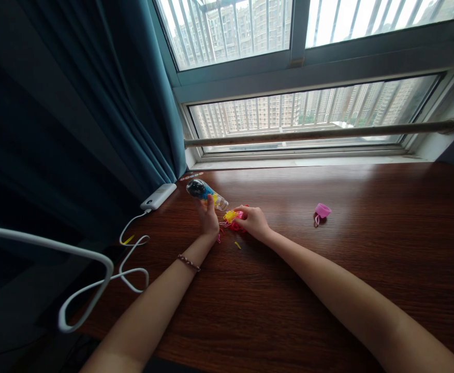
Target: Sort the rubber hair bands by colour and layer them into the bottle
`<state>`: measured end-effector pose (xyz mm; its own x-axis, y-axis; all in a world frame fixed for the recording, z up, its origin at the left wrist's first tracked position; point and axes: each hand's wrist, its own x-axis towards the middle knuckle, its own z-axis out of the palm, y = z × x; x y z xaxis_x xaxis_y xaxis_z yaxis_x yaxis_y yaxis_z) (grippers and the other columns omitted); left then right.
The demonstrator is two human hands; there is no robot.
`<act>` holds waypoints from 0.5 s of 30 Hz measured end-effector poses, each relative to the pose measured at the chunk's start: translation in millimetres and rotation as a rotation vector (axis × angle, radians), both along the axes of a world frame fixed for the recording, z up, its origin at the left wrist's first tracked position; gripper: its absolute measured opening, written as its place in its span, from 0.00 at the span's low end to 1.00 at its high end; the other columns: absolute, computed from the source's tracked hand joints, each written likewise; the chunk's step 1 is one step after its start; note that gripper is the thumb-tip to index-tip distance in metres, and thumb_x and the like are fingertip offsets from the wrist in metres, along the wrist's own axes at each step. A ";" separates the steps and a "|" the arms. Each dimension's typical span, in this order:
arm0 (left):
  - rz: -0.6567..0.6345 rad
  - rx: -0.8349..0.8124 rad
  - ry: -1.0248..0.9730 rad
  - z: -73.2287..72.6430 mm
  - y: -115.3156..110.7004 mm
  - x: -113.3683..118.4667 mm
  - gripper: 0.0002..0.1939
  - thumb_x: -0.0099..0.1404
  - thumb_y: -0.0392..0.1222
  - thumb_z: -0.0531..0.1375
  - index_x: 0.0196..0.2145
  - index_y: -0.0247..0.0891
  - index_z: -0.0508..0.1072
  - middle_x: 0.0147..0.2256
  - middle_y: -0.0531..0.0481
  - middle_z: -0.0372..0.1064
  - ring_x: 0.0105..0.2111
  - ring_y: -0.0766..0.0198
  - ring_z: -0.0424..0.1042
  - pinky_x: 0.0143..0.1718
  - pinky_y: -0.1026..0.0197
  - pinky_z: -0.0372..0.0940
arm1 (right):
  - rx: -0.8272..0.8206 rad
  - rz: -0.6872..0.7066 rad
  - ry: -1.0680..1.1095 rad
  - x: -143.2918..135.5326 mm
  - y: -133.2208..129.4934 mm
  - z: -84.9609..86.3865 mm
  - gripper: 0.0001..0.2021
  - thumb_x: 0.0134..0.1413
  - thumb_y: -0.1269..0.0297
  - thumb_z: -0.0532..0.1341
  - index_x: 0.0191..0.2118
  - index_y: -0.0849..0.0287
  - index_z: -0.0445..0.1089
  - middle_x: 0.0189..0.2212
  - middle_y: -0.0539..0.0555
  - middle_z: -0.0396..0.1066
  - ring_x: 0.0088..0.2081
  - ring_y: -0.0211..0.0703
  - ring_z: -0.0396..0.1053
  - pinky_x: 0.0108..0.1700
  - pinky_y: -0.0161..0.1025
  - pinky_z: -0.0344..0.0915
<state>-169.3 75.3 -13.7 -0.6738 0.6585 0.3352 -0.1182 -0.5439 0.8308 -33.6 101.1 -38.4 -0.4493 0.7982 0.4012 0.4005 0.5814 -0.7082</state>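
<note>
My left hand [208, 218] is closed around a clear plastic bottle [203, 191] with black, blue and yellow bits inside. The bottle lies tilted, its transparent neck pointing right toward a small pile of yellow and pinkish-red elastic bands [231, 217] on the table. Over that pile, the fingers of my right hand [253, 220] are pinched together at the bands. A pink cap [323, 210] with a loop stands apart to the right. One loose yellow band [237, 245] lies just in front of the pile.
A white power bank [159, 197] with a white cable [133, 254] sits at the table's left edge, by the blue curtain [145, 103]. The cable loops near my left forearm. Behind the brown wooden table [327, 290] are a window and a metal rail [320, 133].
</note>
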 end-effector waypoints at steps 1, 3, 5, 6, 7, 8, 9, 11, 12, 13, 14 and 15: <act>0.039 0.031 0.060 1.4 -1.5 2.6 0.15 0.53 0.44 0.63 0.40 0.43 0.67 0.37 0.53 0.67 0.40 0.66 0.67 0.43 0.66 0.61 | -0.002 0.001 0.000 0.2 -0.3 0.5 0.14 0.44 0.61 0.61 0.40 0.54 0.72 0.21 0.47 0.70 0.24 0.35 0.64 0.30 0.31 0.57; 0.102 0.081 0.172 3.1 -3.3 6.9 0.16 0.51 0.42 0.64 0.39 0.41 0.68 0.36 0.52 0.67 0.38 0.66 0.67 0.43 0.66 0.59 | -0.004 0.006 0.002 0.4 -0.9 1.3 0.15 0.44 0.60 0.62 0.42 0.53 0.71 0.21 0.47 0.70 0.24 0.35 0.64 0.30 0.31 0.58; 0.103 0.074 0.211 3.7 -3.9 9.2 0.17 0.51 0.41 0.65 0.40 0.41 0.68 0.36 0.52 0.67 0.37 0.67 0.67 0.44 0.66 0.59 | -0.007 0.012 0.005 0.3 -1.3 1.7 0.17 0.43 0.59 0.62 0.42 0.53 0.71 0.22 0.47 0.70 0.25 0.35 0.65 0.31 0.31 0.58; 0.093 0.062 0.207 3.9 -3.8 9.6 0.17 0.51 0.41 0.64 0.40 0.41 0.68 0.35 0.53 0.67 0.36 0.66 0.67 0.44 0.65 0.59 | -0.010 0.012 0.006 0.2 -1.3 1.6 0.18 0.43 0.58 0.62 0.43 0.54 0.71 0.22 0.48 0.70 0.25 0.36 0.65 0.31 0.31 0.59; 0.082 0.053 0.196 3.9 -3.6 9.6 0.17 0.51 0.41 0.64 0.40 0.41 0.68 0.35 0.53 0.67 0.36 0.66 0.67 0.44 0.65 0.59 | -0.013 0.010 0.007 -0.1 -1.3 1.5 0.18 0.43 0.57 0.62 0.43 0.54 0.71 0.23 0.48 0.71 0.25 0.36 0.66 0.32 0.31 0.59; 0.074 0.051 0.185 4.0 -3.2 9.3 0.18 0.50 0.41 0.65 0.40 0.42 0.67 0.35 0.53 0.67 0.37 0.65 0.67 0.44 0.64 0.59 | -0.016 0.007 0.010 -0.4 -1.2 1.2 0.18 0.43 0.57 0.62 0.43 0.54 0.71 0.23 0.48 0.71 0.26 0.36 0.66 0.32 0.32 0.59; 0.069 0.055 0.174 4.1 -2.9 9.0 0.19 0.50 0.41 0.65 0.40 0.42 0.67 0.35 0.53 0.67 0.37 0.65 0.67 0.44 0.64 0.59 | -0.018 0.004 0.014 -0.7 -1.0 0.8 0.17 0.43 0.57 0.62 0.43 0.53 0.71 0.24 0.48 0.72 0.26 0.36 0.66 0.33 0.32 0.59; 0.065 0.065 0.145 4.1 -2.2 8.6 0.19 0.50 0.42 0.65 0.41 0.42 0.67 0.35 0.52 0.67 0.36 0.65 0.67 0.43 0.64 0.60 | -0.016 -0.003 0.026 -1.2 -0.6 0.2 0.15 0.45 0.60 0.61 0.42 0.53 0.71 0.25 0.48 0.72 0.27 0.36 0.67 0.34 0.32 0.60; 0.066 0.065 0.140 3.9 -2.1 8.5 0.19 0.50 0.42 0.65 0.41 0.42 0.67 0.34 0.53 0.67 0.35 0.65 0.67 0.42 0.64 0.60 | -0.013 -0.005 0.031 -1.3 -0.5 0.2 0.14 0.46 0.61 0.60 0.42 0.52 0.71 0.26 0.48 0.72 0.27 0.36 0.67 0.35 0.32 0.60; 0.068 0.060 0.147 3.6 -2.1 8.5 0.19 0.50 0.42 0.65 0.41 0.41 0.67 0.33 0.53 0.67 0.35 0.66 0.68 0.41 0.64 0.60 | -0.009 -0.006 0.036 -1.2 -0.5 0.5 0.13 0.47 0.63 0.59 0.42 0.52 0.71 0.27 0.48 0.72 0.28 0.36 0.67 0.36 0.32 0.60; 0.068 0.050 0.155 3.2 -2.2 8.5 0.19 0.51 0.42 0.64 0.41 0.41 0.67 0.32 0.53 0.67 0.34 0.66 0.68 0.41 0.65 0.61 | -0.005 -0.007 0.040 -1.0 -0.8 1.2 0.13 0.47 0.64 0.58 0.41 0.52 0.72 0.28 0.48 0.72 0.29 0.36 0.67 0.36 0.32 0.60; 0.067 0.041 0.165 2.7 -2.4 8.4 0.19 0.51 0.43 0.64 0.41 0.41 0.67 0.31 0.54 0.66 0.33 0.67 0.68 0.40 0.65 0.61 | 0.001 -0.012 0.044 -0.6 -1.3 2.2 0.13 0.48 0.65 0.58 0.41 0.52 0.72 0.29 0.48 0.72 0.30 0.36 0.66 0.37 0.32 0.60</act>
<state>-160.9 72.9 -11.0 -0.6493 0.5979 0.4700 0.0549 -0.5795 0.8131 -34.1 99.8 -36.3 -0.4215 0.8030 0.4213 0.3758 0.5775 -0.7247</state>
